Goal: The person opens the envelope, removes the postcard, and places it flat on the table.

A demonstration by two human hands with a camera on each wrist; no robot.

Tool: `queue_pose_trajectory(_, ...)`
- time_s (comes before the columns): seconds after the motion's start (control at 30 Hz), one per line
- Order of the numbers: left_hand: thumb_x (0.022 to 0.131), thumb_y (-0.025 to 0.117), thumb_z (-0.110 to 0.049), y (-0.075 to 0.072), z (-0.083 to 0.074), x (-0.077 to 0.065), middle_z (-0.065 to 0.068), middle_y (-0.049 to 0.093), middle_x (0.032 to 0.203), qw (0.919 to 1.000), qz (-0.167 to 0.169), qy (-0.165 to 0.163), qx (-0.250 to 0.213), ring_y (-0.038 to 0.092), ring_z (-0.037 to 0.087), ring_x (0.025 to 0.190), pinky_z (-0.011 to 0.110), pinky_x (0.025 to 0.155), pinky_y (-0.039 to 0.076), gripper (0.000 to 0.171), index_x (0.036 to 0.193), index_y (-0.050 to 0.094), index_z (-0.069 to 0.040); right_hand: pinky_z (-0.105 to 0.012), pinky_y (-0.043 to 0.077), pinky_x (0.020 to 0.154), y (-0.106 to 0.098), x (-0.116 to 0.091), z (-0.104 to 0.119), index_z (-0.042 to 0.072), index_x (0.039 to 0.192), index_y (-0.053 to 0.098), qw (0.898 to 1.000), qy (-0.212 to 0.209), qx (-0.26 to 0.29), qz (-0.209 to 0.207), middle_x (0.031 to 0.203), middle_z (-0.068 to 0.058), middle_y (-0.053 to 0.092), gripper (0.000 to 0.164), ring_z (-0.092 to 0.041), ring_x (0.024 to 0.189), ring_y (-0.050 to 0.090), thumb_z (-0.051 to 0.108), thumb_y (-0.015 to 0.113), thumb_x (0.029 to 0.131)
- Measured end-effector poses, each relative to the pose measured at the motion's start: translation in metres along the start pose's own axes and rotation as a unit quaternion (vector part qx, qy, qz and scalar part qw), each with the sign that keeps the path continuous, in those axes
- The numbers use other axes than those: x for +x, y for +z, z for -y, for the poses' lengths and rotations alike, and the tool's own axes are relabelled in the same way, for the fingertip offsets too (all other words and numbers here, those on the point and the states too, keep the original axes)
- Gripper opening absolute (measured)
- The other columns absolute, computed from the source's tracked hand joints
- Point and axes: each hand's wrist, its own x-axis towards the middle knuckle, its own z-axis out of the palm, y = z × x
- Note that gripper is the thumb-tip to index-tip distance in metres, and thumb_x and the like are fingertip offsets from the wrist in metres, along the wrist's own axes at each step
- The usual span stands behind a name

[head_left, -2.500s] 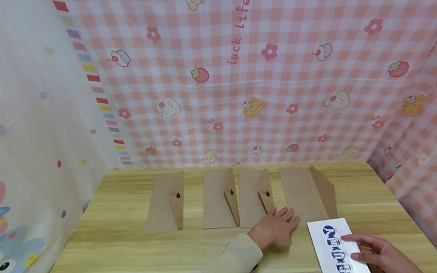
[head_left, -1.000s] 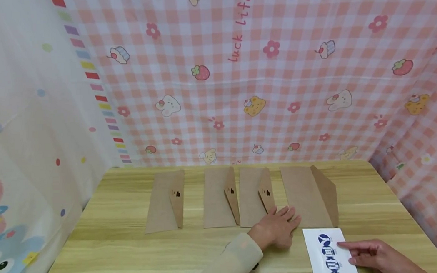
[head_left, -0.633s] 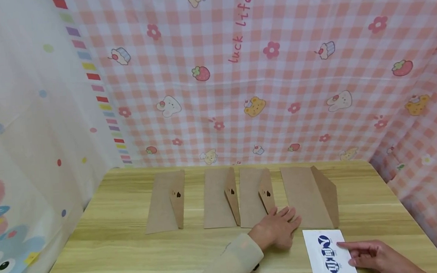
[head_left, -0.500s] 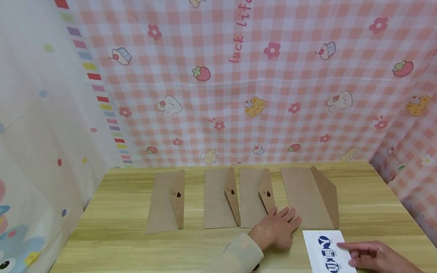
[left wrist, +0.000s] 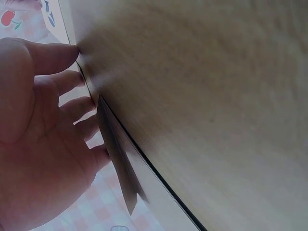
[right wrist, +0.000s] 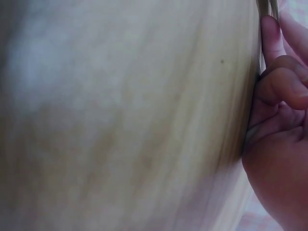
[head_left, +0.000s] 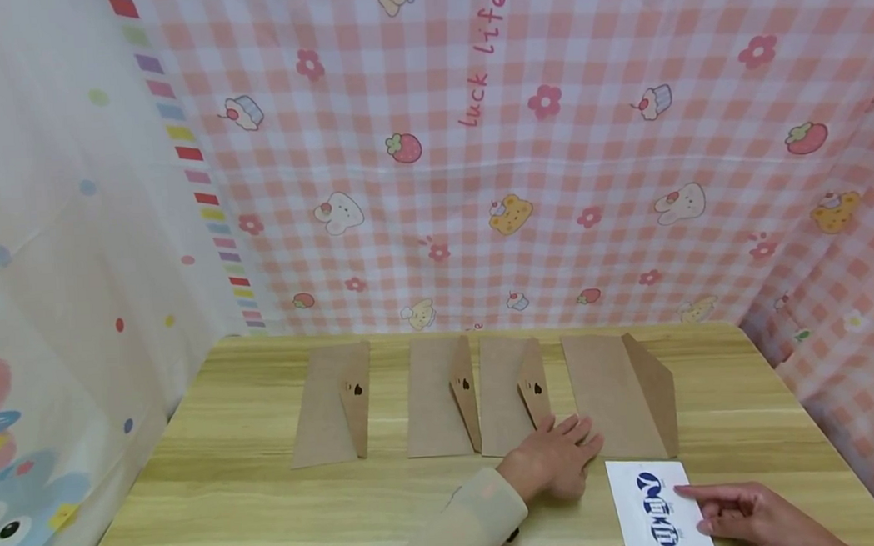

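Observation:
In the head view, my right hand (head_left: 755, 512) pinches the right edge of a white card (head_left: 633, 536) with dark blue printed characters, thumb and index finger on it. The card's near end is cut off by the frame. My left hand (head_left: 557, 459) rests flat with fingers spread, at the near corner of an open-flapped brown paper envelope (head_left: 610, 396). Its fingers also reach the tip of a neighbouring envelope (head_left: 501, 403), whose flap is folded over and partly raised. In the left wrist view, the left hand's (left wrist: 43, 130) fingertips lie beside a raised flap (left wrist: 115, 154).
Two more brown envelopes, one in the middle (head_left: 430, 407) and one on the left (head_left: 321, 414), lie on the wooden table (head_left: 272, 517) with flaps folded over. A pink checked cloth (head_left: 461, 171) hangs behind, a white patterned cloth (head_left: 45, 247) at the left.
Over the whole span, the white card has moved slightly nearer me and left with the right hand, uncovering the right envelope's near corner. The left hand has stayed in place.

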Motion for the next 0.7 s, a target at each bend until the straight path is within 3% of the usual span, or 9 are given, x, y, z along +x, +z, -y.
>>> queue_pose_trajectory(0.23,0.104,0.036,-0.040,0.0000,0.0003,0.0011,-0.017,0.009,0.165,1.0000,0.000,-0.001,-0.006,0.009,0.003,0.151,0.030,0.122,0.013,0.057,0.157,0.018,-0.040,-0.017,0.044,0.072,-0.0003,0.0008,-0.0001,0.010,0.140,0.058,1.000,-0.004,0.027,0.011,0.099,0.009,0.064,0.045,0.001,0.090,0.058,-0.007,0.045,0.100)
queue_pose_trajectory(0.7,0.103,0.037,-0.039,-0.0004,-0.0006,-0.0001,-0.015,0.011,0.165,0.9999,-0.011,0.001,-0.012,0.011,0.004,0.151,0.032,0.122,0.014,0.057,0.157,0.020,-0.038,-0.016,0.047,0.080,-0.0004,-0.0009,0.0022,0.014,0.138,0.060,0.998,0.026,0.052,0.016,0.100,0.007,0.065,0.044,-0.001,0.095,0.060,-0.004,0.044,0.102)
